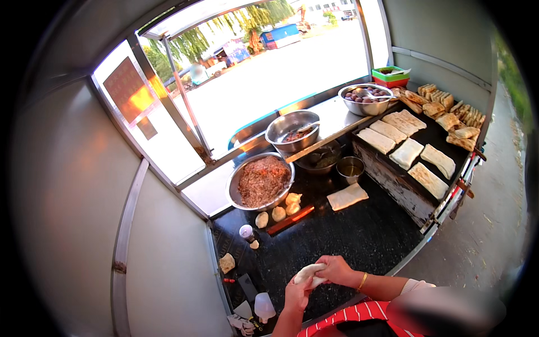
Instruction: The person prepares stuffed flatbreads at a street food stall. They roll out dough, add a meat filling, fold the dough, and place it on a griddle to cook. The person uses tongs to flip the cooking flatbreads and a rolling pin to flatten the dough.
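Observation:
Over the front of the black stone-look counter (pixel 332 240), a pale piece of dough (pixel 309 273) is held up between both my hands. My left hand (pixel 298 294) grips its left end from below, and my right hand (pixel 338 270) has the fingers closed around its right end. Some of the dough is hidden by the fingers. Farther back lie several dough balls (pixel 278 214) beside a reddish-brown wooden rod (pixel 290 220). A flat rectangular piece of dough (pixel 347 196) rests right of the rod. Behind the balls stands a steel bowl (pixel 230 194) of minced filling (pixel 263 181).
Flatbreads (pixel 406 153) lie on a raised black griddle (pixel 438 135) at right, with browned pieces stacked behind. A metal shelf (pixel 332 122) carries steel bowls above a small steel pot (pixel 350 169). At left front are a purple-lidded jar (pixel 246 231) and a white plastic container (pixel 264 306).

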The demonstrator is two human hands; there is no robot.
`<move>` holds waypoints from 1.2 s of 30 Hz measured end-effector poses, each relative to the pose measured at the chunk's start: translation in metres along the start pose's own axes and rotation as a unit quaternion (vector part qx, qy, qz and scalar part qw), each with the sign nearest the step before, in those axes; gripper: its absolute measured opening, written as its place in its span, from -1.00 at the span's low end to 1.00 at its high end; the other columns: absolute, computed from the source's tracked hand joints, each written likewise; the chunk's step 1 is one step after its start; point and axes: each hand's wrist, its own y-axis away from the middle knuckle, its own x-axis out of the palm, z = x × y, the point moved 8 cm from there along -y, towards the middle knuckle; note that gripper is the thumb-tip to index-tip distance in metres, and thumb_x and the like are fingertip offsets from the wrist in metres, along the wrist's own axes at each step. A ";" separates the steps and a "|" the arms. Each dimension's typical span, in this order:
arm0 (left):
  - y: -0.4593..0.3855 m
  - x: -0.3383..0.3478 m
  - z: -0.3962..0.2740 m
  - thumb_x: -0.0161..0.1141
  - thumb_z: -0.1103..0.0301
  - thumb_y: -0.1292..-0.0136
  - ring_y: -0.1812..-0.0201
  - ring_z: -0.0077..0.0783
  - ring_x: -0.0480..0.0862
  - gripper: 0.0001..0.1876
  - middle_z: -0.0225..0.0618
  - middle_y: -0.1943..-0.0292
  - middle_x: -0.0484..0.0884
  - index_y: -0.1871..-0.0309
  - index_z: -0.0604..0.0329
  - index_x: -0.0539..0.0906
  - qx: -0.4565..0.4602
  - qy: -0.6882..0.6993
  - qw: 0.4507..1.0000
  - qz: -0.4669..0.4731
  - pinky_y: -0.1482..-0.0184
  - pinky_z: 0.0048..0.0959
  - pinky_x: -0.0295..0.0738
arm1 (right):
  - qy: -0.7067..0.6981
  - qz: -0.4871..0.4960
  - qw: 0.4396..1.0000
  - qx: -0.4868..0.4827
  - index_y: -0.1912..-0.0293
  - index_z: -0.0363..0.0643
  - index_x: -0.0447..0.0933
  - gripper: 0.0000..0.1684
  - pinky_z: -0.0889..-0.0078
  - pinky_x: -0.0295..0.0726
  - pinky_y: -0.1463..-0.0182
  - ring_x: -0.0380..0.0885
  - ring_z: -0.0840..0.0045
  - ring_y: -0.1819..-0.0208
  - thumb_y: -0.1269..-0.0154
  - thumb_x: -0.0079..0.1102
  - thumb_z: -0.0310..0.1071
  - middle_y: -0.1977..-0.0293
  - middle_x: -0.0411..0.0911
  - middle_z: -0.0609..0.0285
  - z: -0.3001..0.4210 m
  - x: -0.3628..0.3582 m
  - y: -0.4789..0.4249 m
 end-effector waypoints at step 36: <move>-0.006 -0.113 0.080 0.25 0.47 -0.37 -0.08 -0.15 0.73 -0.60 -0.06 -0.11 0.71 -0.25 0.36 0.59 -0.060 0.059 0.974 -0.211 -0.21 -0.19 0.62 | 0.297 -0.215 0.902 -0.228 -0.35 -0.28 0.44 -0.22 0.14 0.42 -0.44 0.46 0.06 -0.36 -0.33 0.37 0.01 -0.33 0.48 -0.12 0.035 -0.213 -0.181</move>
